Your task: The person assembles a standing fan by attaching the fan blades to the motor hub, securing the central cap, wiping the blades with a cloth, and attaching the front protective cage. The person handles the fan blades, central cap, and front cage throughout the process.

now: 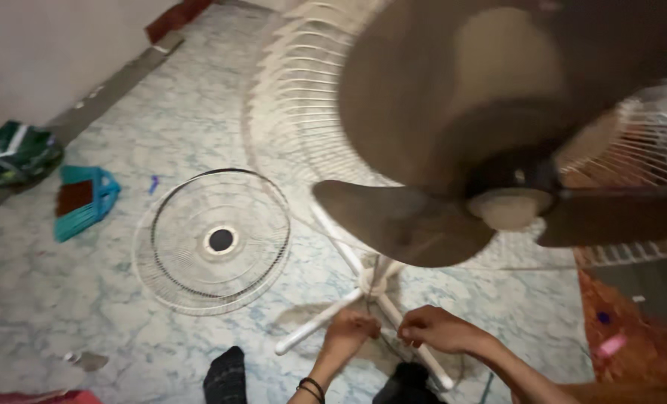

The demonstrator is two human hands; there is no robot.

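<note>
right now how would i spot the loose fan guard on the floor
Start at the pedestal fan with brown blades. Left of its white cross base, a round wire guard lies flat on the marbled floor. Unlike the teal dustpan farther left, it has a dark centre hole.

White cross-legged fan stand [369, 293] upright on marbled floor, blades exposed.

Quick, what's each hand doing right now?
Left hand: closed at the white fan stand base; grip unclear.
Right hand: closed beside it; contents cannot be told.

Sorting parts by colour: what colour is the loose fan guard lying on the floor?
White wire fan guard with a dark centre, head view.
</note>
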